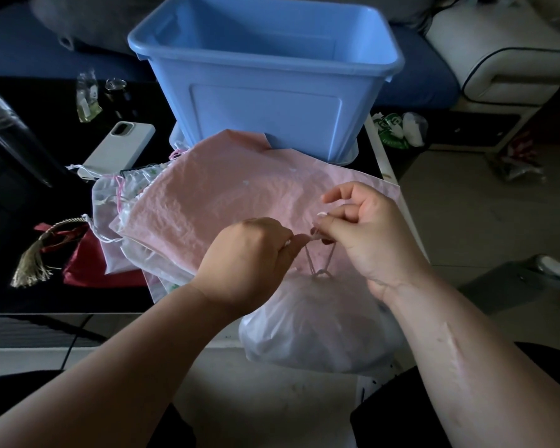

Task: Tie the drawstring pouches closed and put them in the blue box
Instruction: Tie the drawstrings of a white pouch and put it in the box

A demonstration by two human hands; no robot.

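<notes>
Where the pouch hangs: the white pouch [317, 324] is directly below both hands, at the near edge of the bench [13, 205]. Its gathered mouth points up toward them.
Cord: two pink strands of the cord [309, 258] rise from the mouth in a narrow V, one to each hand, so the long axis is close to upright.
Left hand [249, 253]: the fingers are curled and the grip is clamped on the left strand.
Right hand [366, 234]: thumb and forefinger are pinched together on the right strand, with the other fingers lifted loosely.
Step, as judged: the knot is being worked. The mouth looks drawn shut, but I cannot tell whether a knot is seated.
Blue box [265, 76]: it stands straight ahead across the bench with its top open, and no pouch shows inside.
Between: the pink pouch [214, 202] lies flat between the hands and the box.
Nearer hand: they are about equal, with the left lined up slightly better with the box's middle.
Waiting: a red pouch [88, 263] lies at the left, near the stack.
</notes>
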